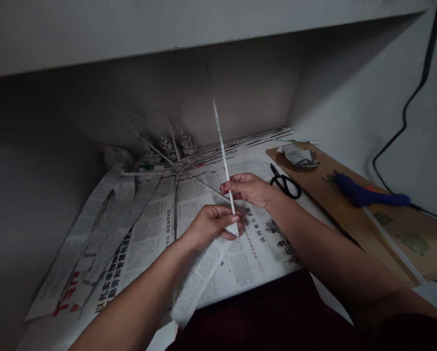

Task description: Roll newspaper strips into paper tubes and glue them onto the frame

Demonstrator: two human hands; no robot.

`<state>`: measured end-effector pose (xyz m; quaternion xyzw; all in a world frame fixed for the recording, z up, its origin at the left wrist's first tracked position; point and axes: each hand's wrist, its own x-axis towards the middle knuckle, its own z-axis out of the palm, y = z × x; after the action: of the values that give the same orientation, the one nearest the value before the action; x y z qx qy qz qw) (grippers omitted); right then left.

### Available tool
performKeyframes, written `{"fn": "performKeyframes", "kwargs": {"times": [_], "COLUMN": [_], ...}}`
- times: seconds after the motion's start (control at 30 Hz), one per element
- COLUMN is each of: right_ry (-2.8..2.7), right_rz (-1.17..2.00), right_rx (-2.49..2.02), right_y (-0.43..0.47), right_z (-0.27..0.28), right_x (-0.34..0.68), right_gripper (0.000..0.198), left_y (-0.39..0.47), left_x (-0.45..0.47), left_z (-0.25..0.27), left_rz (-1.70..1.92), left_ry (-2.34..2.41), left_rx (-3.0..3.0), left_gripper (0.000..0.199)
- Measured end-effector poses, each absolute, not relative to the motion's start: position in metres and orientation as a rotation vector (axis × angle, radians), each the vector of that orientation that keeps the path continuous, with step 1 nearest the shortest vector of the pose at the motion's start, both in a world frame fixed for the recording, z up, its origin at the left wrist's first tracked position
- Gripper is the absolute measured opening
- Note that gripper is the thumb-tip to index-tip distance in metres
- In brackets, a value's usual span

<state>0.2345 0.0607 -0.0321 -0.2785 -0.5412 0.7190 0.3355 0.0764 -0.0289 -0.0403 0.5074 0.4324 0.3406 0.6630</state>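
Note:
A thin newspaper tube (222,146) stands up between my hands, leaning slightly left at its top. Its lower end runs out into a flat newspaper strip (201,278) that trails toward the table's front edge. My left hand (214,223) is closed on this lower end, where the tube meets the strip. Higher up, my right hand (249,189) pinches the tube between thumb and fingers. Behind my hands, several thin paper sticks (178,168) cross in a star shape on the newspaper sheets (189,207).
Cut newspaper strips (83,239) lie at left. Along the back wall are small woven pieces (167,146) and a bundle of paper sticks (247,141). Black-handled scissors (284,185) lie right of my hands. A blue glue gun (368,195) with a cord rests on cardboard (324,195).

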Motion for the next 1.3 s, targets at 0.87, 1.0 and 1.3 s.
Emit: {"fn": "performKeyframes", "kwargs": {"times": [0.87,1.0,1.3], "right_ry": [-1.529,-1.424,-1.462], "right_rz": [1.949,1.846,1.846], "right_rx": [-0.668,-0.773,-0.773], "right_y": [0.0604,0.0603,0.0621], "right_z": [-0.0308,-0.0316,-0.0300], "right_x": [0.2360,0.2352,0.2373], "right_gripper": [0.030,0.025,0.022], "left_y": [-0.0282,-0.0277,-0.0276], "left_x": [0.0751,0.0749,0.0748], "left_z": [-0.0392,-0.0394,-0.0393], "left_rz": [0.777,0.753,0.767], "left_ry": [0.982,0.984,0.972], "left_rx": [1.145,1.148,1.144], "left_gripper": [0.035,0.035,0.034]}}
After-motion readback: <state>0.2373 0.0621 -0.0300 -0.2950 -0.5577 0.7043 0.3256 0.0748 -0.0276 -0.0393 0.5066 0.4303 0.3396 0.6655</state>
